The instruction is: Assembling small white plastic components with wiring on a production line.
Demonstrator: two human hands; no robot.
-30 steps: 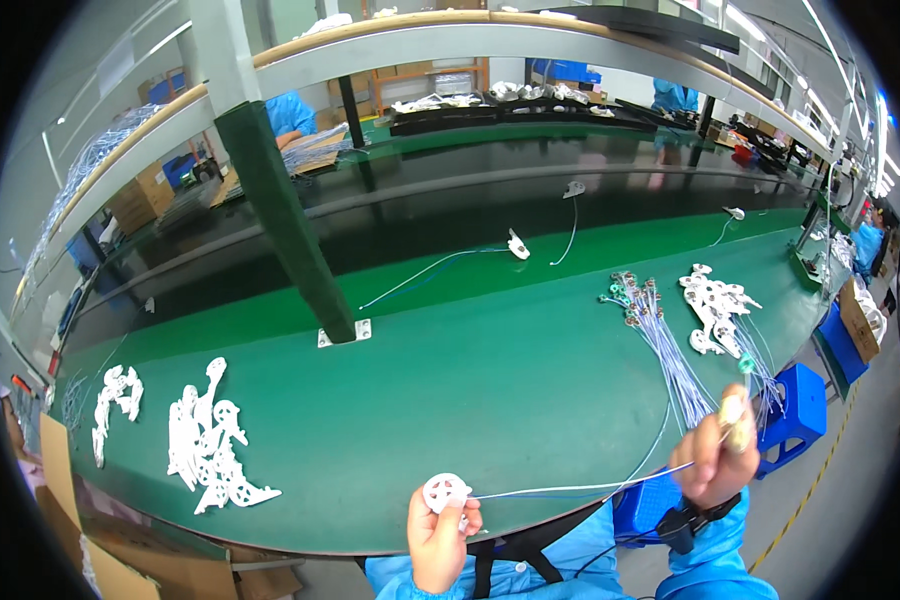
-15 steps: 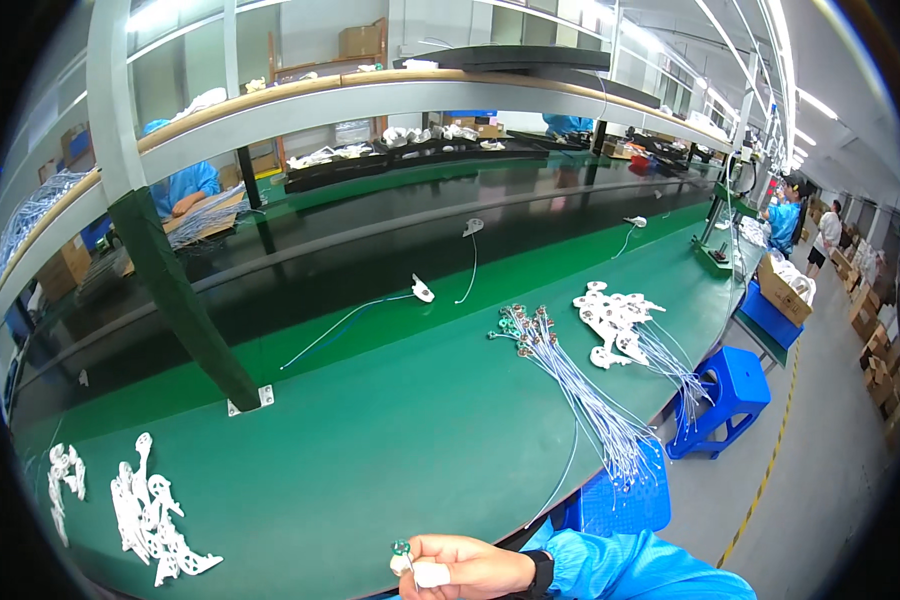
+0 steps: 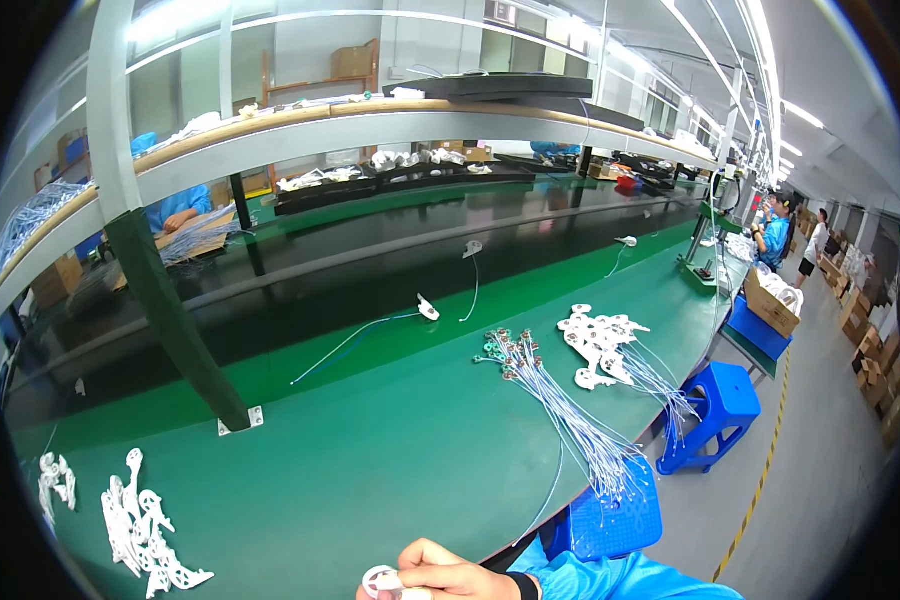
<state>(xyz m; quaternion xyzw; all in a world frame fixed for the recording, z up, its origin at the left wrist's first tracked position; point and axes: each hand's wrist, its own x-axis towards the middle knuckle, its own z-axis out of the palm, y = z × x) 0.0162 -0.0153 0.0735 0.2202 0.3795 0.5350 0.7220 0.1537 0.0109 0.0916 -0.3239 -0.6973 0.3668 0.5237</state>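
1. Your right hand (image 3: 448,578) is at the bottom of the view, fingers bent, apparently pinching a round white plastic piece with cut-out openings (image 3: 378,578). A firm, light grip on the rim should suit it best; thin spokes could flex under hard pressure.

2. A sliver of skin beside the piece may be your left hand (image 3: 361,593); you cannot tell from this view whether it grips anything. Supporting the opposite rim would probably steady the piece.

3. Raise the piece fully into sight over the green-topped table (image 3: 370,480), since the lower edge cuts it off and its details are hard to judge.

4. Mind the bundle of thin pale-blue wires with brown and green round ends (image 3: 572,425). Its tails overhang the table edge above a blue plastic stool (image 3: 615,525), so a sleeve could snag them; lift single wires gently.

5. Leave the heap of white plastic pieces on the left (image 3: 140,535) apart from the wired white pieces on the right (image 3: 602,342), to avoid mixing them.
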